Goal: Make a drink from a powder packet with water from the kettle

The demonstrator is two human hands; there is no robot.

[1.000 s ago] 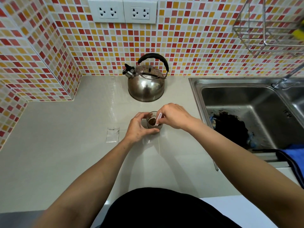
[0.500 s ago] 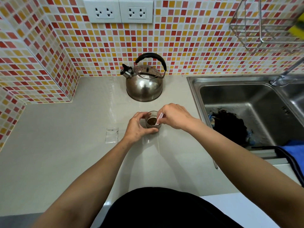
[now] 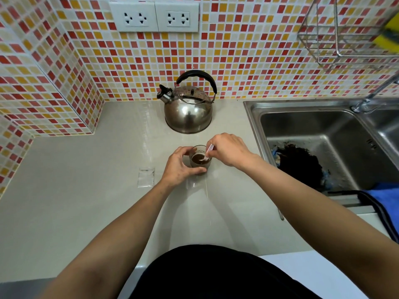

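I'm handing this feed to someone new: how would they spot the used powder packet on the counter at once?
Start at the steel kettle by the tiled wall and come forward to the glass that the left hand holds. The packet lies flat on the counter just left of that hand. It is small, clear and nearly see-through, the only loose thing there.

Left hand point(image 3: 180, 167): bare, no ring, no glove, no watch at the wrist.
Right hand point(image 3: 228, 150): bare, no ring or band visible; nails short and plain.
Left forearm point(image 3: 121, 231): uncovered all the way to the frame's 7 o'clock edge, no sleeve in sight.
Right forearm point(image 3: 313, 203): uncovered up to the 4 o'clock edge, likewise sleeveless as far as it shows.
Torso garment point(image 3: 216, 275): plain black fabric at 6 o'clock, smooth, no print, seam or button visible.
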